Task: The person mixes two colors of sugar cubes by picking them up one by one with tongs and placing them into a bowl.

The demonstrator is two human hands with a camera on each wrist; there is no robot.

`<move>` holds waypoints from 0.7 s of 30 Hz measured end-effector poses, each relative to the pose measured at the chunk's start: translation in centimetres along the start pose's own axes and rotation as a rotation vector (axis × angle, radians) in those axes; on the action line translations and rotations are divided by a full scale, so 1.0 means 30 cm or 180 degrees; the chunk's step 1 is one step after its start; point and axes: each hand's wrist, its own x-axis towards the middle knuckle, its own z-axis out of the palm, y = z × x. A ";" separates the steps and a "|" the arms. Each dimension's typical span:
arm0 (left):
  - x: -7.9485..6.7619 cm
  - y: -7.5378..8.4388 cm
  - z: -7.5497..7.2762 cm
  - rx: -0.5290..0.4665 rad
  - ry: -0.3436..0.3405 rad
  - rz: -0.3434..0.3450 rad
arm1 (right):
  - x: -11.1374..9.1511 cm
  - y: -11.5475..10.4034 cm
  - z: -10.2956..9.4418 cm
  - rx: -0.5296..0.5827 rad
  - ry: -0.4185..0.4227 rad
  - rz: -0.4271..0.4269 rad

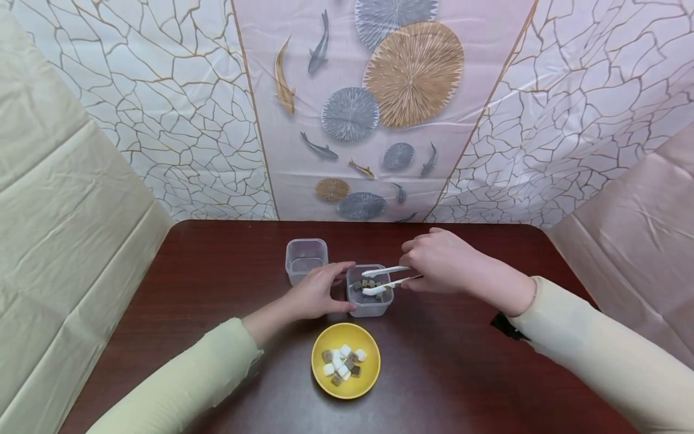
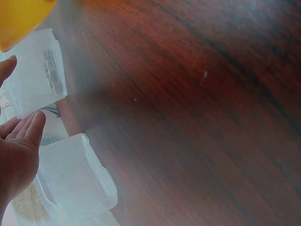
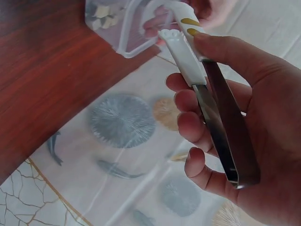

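Observation:
My right hand point(image 1: 441, 259) holds a pair of tongs point(image 3: 216, 103) with metal arms and white tips. In the head view the tips are spread apart over a clear plastic container point(image 1: 370, 309), and no cube shows gripped between them. Several small brown cubes point(image 1: 365, 283) lie in that container. On its left side, my left hand point(image 1: 317, 292) holds it between thumb and fingers; the left wrist view shows this container point(image 2: 35, 75) between them. Nearer me sits a yellow bowl point(image 1: 320, 386) with several white cubes point(image 1: 344, 350) and brown cubes point(image 1: 355, 371).
A second clear container point(image 1: 306, 250) stands behind my left hand, with nothing visible inside. All of this stands on a dark red-brown wooden table point(image 1: 461, 367). A patterned cloth point(image 1: 347, 169) hangs along the table's far edge, and pale cloth point(image 1: 54, 241) hangs at the sides.

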 end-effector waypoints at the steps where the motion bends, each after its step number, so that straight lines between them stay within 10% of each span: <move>1: 0.000 0.000 0.001 -0.0001 0.0001 -0.0003 | 0.008 0.001 0.010 -0.0024 -0.0029 0.0007; 21: 0.004 -0.002 0.005 -0.0072 0.0000 -0.0031 | 0.157 -0.059 0.119 -0.0663 -0.0255 0.0034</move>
